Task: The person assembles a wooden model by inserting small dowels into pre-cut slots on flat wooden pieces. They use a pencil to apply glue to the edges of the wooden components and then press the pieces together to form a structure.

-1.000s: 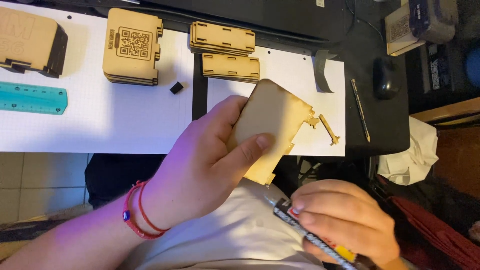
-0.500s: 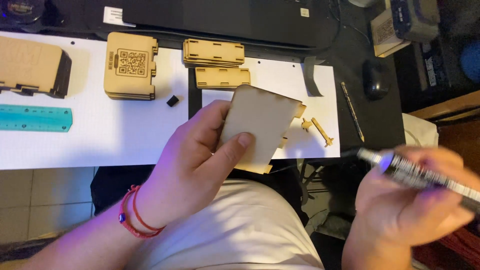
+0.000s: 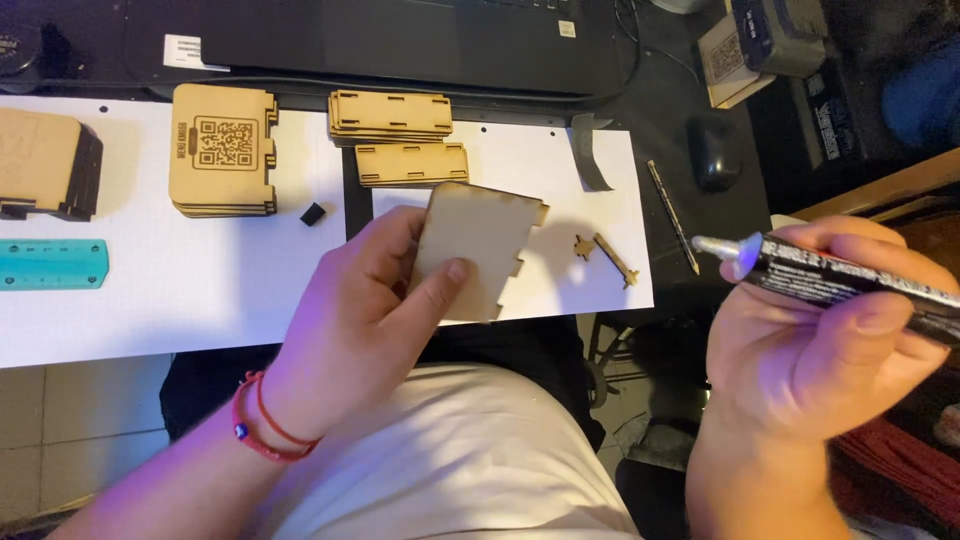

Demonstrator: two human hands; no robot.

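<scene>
My left hand (image 3: 365, 325) grips a thin, pale wooden panel (image 3: 480, 245) with notched edges, thumb across its lower face, held just above the front of the white sheet. My right hand (image 3: 815, 355) is raised at the right and holds a black glue tube (image 3: 850, 285) with a silver nozzle pointing left, well apart from the panel. Two small wooden pieces (image 3: 605, 255) lie on the sheet between the panel and the tube.
Stacks of cut wooden panels (image 3: 220, 150) (image 3: 390, 115) (image 3: 412, 163) lie on white paper (image 3: 150, 290). An assembled wooden box (image 3: 40, 160) and a teal ruler (image 3: 50, 264) are at the left. A laptop (image 3: 420, 40), a mouse (image 3: 715, 150) and a pen (image 3: 670, 215) sit behind.
My right hand rose from my lap to the right, lifting the glue tube with its nozzle pointing left. My left hand turned the panel and brought it lower over the sheet.
</scene>
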